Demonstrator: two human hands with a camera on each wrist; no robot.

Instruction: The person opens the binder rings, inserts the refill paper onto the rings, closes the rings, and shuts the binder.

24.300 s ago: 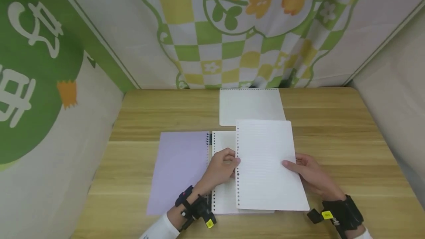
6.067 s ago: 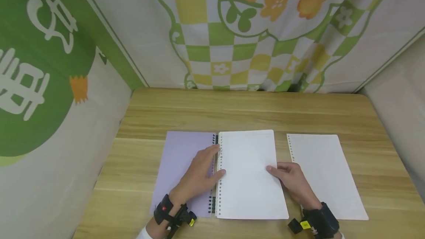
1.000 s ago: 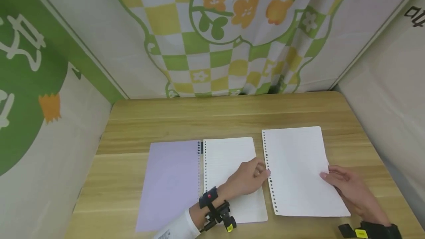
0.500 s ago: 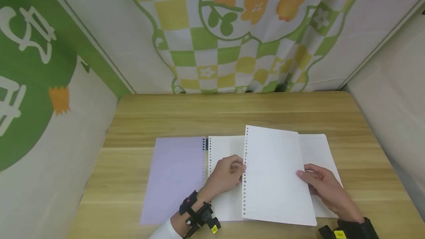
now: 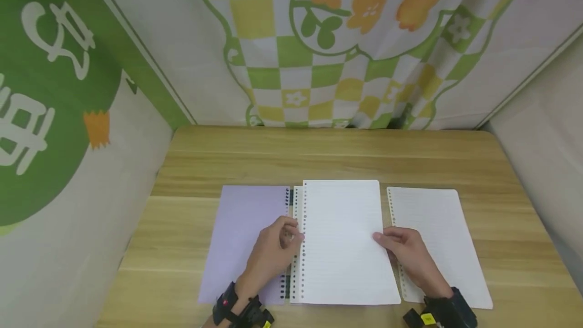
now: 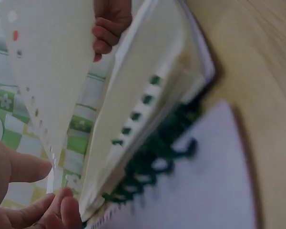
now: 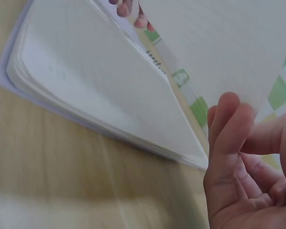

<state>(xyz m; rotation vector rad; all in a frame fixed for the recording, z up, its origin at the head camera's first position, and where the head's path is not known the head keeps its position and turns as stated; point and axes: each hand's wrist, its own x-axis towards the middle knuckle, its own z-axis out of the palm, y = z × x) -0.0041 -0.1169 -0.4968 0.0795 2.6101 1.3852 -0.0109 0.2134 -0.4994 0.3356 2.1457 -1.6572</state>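
Both hands hold a white punched loose-leaf sheet [image 5: 343, 247], raised over the page stack of an open notebook. My left hand [image 5: 272, 251] pinches its holed left edge between thumb and fingers; the left wrist view shows that edge at the thumb tip [image 6: 46, 169]. My right hand [image 5: 412, 254] pinches the right edge, thumb on top. Below the sheet lie the notebook's pages [image 7: 95, 81], mostly hidden in the head view. Dark green binder rings [image 6: 152, 157] run along the spine, some poking through the page holes. The purple cover [image 5: 243, 237] lies flat to the left.
Another punched loose-leaf page [image 5: 437, 247] lies on the wooden table [image 5: 273, 156] at the right, partly under my right hand and wrist. A patterned curtain [image 5: 314, 75] hangs at the table's back edge, with fabric walls on both sides.
Both hands have carried the sheet leftward from the right side of the table to over the notebook's pages. The loose page at the right is now uncovered.
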